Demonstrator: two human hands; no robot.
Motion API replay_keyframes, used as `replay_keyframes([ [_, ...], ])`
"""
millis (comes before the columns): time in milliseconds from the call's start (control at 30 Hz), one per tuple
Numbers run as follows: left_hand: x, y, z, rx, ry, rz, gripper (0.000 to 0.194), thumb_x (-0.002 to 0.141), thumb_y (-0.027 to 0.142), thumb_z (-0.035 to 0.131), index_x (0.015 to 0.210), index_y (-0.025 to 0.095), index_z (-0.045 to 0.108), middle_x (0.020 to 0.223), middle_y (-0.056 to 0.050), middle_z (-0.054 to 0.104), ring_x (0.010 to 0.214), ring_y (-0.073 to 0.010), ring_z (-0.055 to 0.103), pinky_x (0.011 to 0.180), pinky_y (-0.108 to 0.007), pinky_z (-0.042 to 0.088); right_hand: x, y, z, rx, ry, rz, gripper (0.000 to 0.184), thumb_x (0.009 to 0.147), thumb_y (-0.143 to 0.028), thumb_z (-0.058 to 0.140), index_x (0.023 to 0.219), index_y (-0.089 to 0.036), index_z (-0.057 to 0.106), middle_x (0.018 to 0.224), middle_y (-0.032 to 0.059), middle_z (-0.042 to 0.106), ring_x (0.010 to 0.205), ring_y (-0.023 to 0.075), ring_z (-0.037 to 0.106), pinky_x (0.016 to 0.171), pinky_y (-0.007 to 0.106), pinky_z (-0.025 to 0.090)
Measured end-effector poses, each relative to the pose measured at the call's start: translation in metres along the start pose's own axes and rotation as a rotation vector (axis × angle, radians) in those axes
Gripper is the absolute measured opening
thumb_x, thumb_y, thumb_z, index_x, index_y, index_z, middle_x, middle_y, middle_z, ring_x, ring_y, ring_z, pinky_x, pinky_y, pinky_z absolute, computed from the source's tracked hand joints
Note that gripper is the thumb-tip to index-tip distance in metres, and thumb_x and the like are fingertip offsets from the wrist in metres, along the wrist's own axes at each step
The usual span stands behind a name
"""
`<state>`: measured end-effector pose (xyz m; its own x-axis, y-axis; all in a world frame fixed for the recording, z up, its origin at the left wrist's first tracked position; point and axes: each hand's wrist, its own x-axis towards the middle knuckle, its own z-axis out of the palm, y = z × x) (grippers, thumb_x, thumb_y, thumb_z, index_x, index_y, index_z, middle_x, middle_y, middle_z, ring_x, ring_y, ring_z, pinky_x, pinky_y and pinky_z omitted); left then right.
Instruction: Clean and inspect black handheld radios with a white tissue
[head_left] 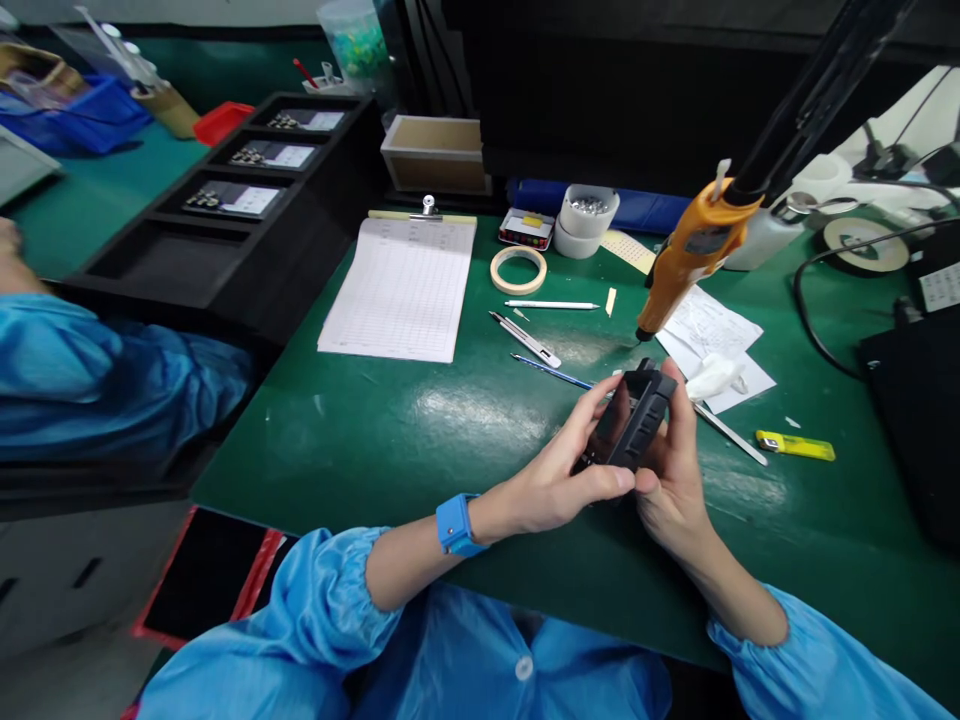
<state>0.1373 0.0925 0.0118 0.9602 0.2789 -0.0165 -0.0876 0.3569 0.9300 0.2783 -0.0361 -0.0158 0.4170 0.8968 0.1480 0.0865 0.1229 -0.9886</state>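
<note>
Open surface (360, 440) left of my left hand (566, 465), room to slide sideways below the clipboard (405, 300). Forward: orange driver (686, 260) hangs just beyond the black device (646, 420) I hold, in the way. Blue pen (551, 370), grey cutter (529, 342), tape roll (519, 288) lie low, can pass above. Right of my right hand (679, 490): yellow cutter (799, 446), low, then black box (915, 420) blocks. Tall black rack (247, 260) bounds far left.

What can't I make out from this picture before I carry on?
All in the head view:
Black device: far side, turned away, with the right hand behind it.
Blue pen: one end, hidden behind the left hand.
Sheet: writing too small to read.
Co-worker's arm: cut off by the left edge.
</note>
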Motion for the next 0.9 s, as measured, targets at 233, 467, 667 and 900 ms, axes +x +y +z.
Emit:
replay_keyframes([
  [233,-0.004,-0.006,0.002,0.207,-0.002,0.032,0.101,0.112,0.061,0.058,0.190,0.015,0.013,0.182,-0.023,0.052,0.164,-0.0464,0.054,0.139,-0.063,0.040,0.002,0.006,-0.010,-0.223,-0.076,-0.171,0.110,0.108,-0.082,0.063,0.191,-0.042,0.002,0.168,0.0202,0.061,0.132,0.0398,0.080,0.090,0.048,0.074],
  [467,-0.002,-0.012,0.007,0.090,0.052,0.127,0.109,0.109,0.073,0.062,0.191,0.017,0.017,0.173,-0.022,0.060,0.166,-0.0493,0.052,0.140,-0.066,0.043,0.001,0.003,-0.012,-0.413,-0.103,-0.351,0.098,0.116,-0.073,0.053,0.192,-0.039,0.001,0.175,0.0208,0.056,0.124,0.0357,0.082,0.085,0.045,0.074],
  [667,-0.004,-0.014,0.011,-0.005,0.160,0.154,0.116,0.112,0.071,0.068,0.190,0.028,-0.006,0.193,-0.019,0.035,0.176,-0.0362,0.044,0.145,-0.054,0.038,0.001,-0.001,-0.006,-0.670,-0.064,-0.573,0.111,0.107,-0.063,0.080,0.192,-0.028,0.018,0.176,0.0267,0.051,0.156,0.0469,0.062,0.110,0.063,0.070],
  [900,0.003,-0.017,0.011,-0.104,0.315,0.227,0.075,0.102,0.078,0.079,0.151,0.023,0.064,0.129,-0.013,0.084,0.126,-0.0311,0.081,0.117,-0.046,0.064,0.004,-0.014,-0.001,-0.548,0.140,-0.578,0.049,0.116,-0.034,0.069,0.164,-0.024,0.066,0.143,0.0172,0.079,0.127,0.0342,0.080,0.103,0.050,0.070],
])
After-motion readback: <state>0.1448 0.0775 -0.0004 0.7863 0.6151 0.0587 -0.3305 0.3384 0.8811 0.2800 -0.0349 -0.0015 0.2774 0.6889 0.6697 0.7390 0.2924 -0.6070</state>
